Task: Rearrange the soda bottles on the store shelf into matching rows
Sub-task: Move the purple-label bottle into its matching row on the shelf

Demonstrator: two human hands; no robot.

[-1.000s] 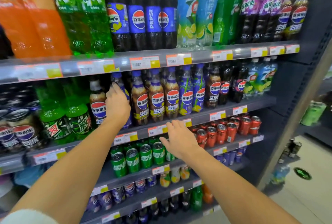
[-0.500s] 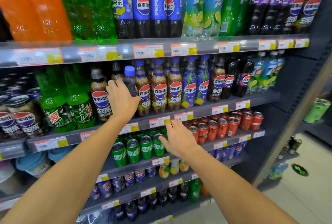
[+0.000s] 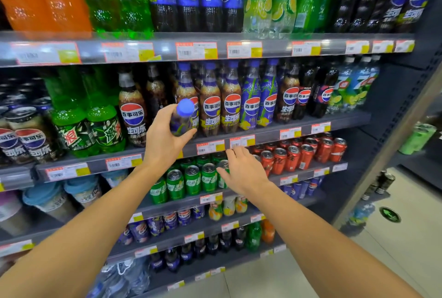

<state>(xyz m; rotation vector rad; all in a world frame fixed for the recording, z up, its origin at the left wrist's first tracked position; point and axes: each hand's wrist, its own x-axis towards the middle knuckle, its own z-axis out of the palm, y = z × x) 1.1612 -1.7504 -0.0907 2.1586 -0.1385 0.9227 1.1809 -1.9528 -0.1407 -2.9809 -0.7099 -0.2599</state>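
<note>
The left hand holds a small blue-capped plastic soda bottle, tipped, in front of the grey metal shelf. The right hand is open and holds nothing, near green cans.

Cans below bottles, seemingly

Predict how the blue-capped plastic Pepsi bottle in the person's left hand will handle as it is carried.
The blue-capped plastic Pepsi bottle looks full, so probably heavy for its size. The left hand grips its smooth, label-wrapped body, which may be slippery. Tall and narrow, it would likely tip easily if set down carelessly.
</note>
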